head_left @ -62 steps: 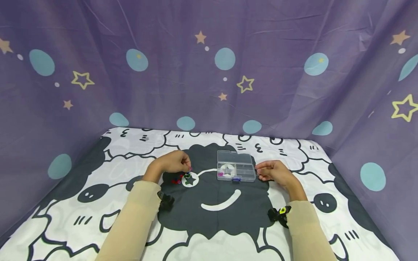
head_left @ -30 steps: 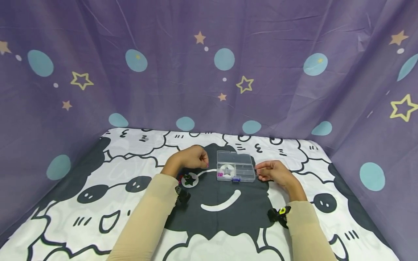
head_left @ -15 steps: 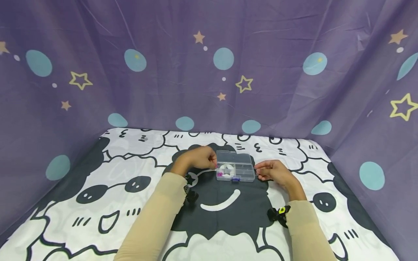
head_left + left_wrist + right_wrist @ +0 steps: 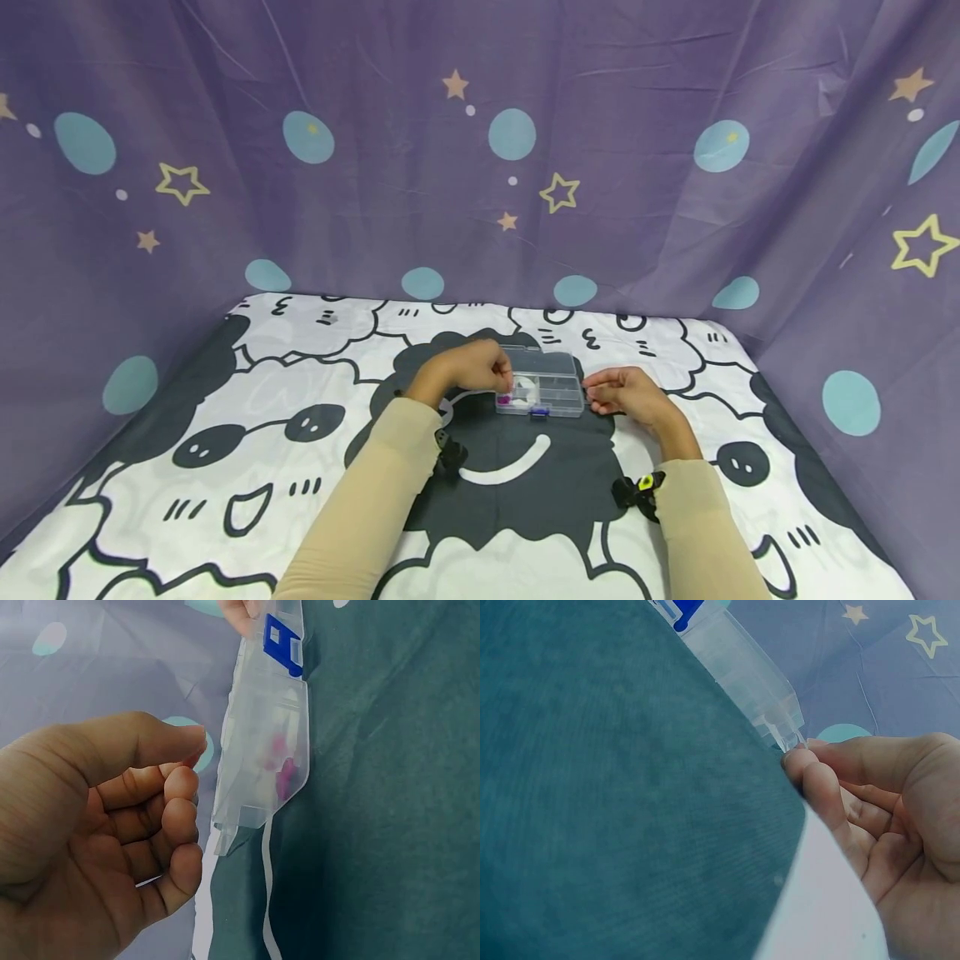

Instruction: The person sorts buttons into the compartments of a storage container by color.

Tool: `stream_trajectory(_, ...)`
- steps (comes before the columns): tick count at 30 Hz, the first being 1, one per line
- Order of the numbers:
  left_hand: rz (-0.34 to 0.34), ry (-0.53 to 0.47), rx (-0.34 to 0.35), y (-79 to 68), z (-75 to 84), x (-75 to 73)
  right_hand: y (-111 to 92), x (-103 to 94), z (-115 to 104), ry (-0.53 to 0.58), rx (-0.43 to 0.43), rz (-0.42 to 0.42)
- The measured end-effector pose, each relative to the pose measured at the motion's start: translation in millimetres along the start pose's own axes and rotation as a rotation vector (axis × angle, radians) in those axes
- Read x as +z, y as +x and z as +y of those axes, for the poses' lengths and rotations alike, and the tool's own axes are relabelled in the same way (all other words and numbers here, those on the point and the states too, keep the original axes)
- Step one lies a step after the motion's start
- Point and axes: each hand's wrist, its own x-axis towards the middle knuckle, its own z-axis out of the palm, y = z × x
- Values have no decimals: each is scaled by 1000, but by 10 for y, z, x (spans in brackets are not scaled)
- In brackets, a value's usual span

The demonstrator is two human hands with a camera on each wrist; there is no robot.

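Observation:
A clear plastic compartment box [image 4: 562,400] lies on the dark part of the cloth, its lid [image 4: 555,363] raised at the back and a blue latch [image 4: 539,412] at its front. Over the left end of the box is my left hand [image 4: 474,365], thumb and forefinger pinched together; a small reddish-pink bit shows between the tips, mostly hidden. Pink pieces [image 4: 285,778] sit in the left compartment, beside a white disc [image 4: 528,388] with a star cut-out, partly covered by the hand. At the right end, my right hand [image 4: 626,392] pinches the box's edge.
Left of the box, a white ring [image 4: 446,412] is mostly hidden behind my left wrist. The cloth [image 4: 517,508] carries printed sheep faces. A purple curtain [image 4: 420,167] with stars and dots stands behind the table and along its sides.
My left hand has moved right from the small coloured pieces near the other star disc to above the box, carrying a small pink piece. The right hand has stayed at the box's right edge.

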Motion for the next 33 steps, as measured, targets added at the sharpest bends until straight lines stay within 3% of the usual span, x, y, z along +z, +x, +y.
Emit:
stream_trajectory(6, 26, -9, 11, -60, -55, -18, 4, 11, -29, 1, 5, -3)
stream_trajectory(25, 77, -13, -120, -519, -393, -248, 19, 11, -6, -18, -1, 10)
stream_trajectory(33, 91, -25, -137, -708, -512, -295, -10, 1, -2, -14, 8, 16)
